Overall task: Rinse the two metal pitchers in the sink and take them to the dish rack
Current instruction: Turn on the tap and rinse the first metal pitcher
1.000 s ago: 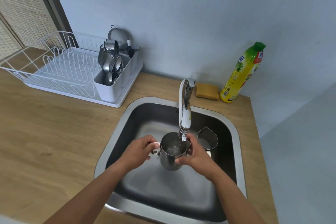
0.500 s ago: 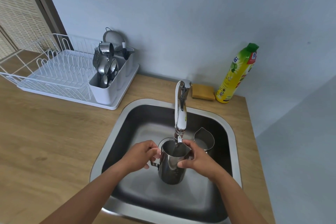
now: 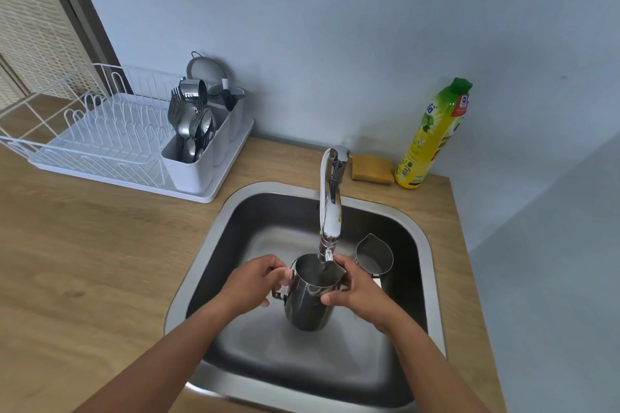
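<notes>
Both forearms extended; left grip (image 3: 255, 282), right grip (image 3: 356, 288) clasped.

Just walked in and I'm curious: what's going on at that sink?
A person is rinsing a shiny metal pitcher under the chrome tap. The left hand holds its handle and the right hand steadies its side. A second metal pitcher stands in the steel sink. The white wire dish rack holds no pitcher yet.

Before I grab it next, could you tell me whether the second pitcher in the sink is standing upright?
Upright: the second pitcher shows its open mouth facing up on the sink floor.
</notes>
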